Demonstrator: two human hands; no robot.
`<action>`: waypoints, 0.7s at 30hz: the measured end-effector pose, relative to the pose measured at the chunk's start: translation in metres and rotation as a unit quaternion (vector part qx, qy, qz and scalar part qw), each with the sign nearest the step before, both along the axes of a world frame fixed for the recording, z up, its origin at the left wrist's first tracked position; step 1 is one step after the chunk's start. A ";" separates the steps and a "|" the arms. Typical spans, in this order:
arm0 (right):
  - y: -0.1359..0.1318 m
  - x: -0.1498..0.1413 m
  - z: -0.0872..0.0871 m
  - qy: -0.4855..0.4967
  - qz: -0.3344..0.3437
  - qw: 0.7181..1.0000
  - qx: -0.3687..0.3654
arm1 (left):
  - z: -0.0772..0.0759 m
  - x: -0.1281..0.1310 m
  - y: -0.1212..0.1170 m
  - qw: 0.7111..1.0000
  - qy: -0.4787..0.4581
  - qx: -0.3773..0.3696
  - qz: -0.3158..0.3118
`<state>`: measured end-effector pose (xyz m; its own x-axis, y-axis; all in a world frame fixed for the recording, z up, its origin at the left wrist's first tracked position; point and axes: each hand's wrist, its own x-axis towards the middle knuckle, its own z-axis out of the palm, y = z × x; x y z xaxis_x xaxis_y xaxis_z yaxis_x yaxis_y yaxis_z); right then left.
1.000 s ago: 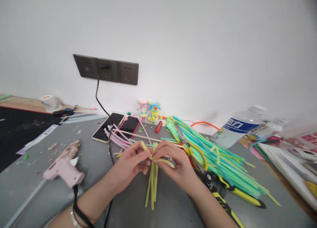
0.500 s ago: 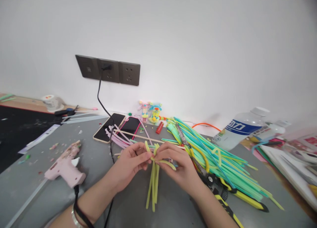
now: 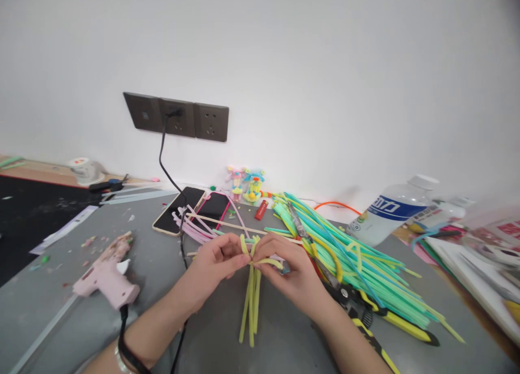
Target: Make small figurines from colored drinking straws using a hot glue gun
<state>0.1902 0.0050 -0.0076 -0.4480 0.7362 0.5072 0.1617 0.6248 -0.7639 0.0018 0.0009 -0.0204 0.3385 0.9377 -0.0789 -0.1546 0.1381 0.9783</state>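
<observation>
My left hand [image 3: 213,271] and my right hand [image 3: 292,274] meet over the grey table [image 3: 227,347], both pinching a small bundle of yellow-green pipe cleaners [image 3: 251,301]. The stems hang down toward me from the pinch, and short ends stick up and curl between my fingers. A black band circles my left wrist. Just right of my right hand lies a big heap of green, teal and yellow pipe cleaners [image 3: 357,268].
A pink glue gun [image 3: 106,279] lies at the left, its black cord running to a dark wall socket [image 3: 176,116]. Two phones [image 3: 195,206], pink pipe cleaners, small figurines [image 3: 246,183], a red lighter, yellow-handled pliers [image 3: 365,320], a lying water bottle [image 3: 392,209] and papers at the right surround my hands.
My hands stayed in place. The right hand has bent the loose yellow end inward, closer to the pinch point.
</observation>
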 end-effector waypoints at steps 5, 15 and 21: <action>0.002 0.000 -0.001 -0.009 -0.004 1.000 -0.004 | 0.003 -0.001 -0.001 1.000 0.013 0.007 -0.007; 0.001 0.005 0.002 0.003 0.014 0.990 -0.143 | 0.007 0.001 0.000 1.000 0.020 0.009 -0.017; 0.002 0.009 -0.001 0.019 0.049 0.976 -0.211 | 0.002 0.000 -0.003 0.998 0.020 -0.009 -0.050</action>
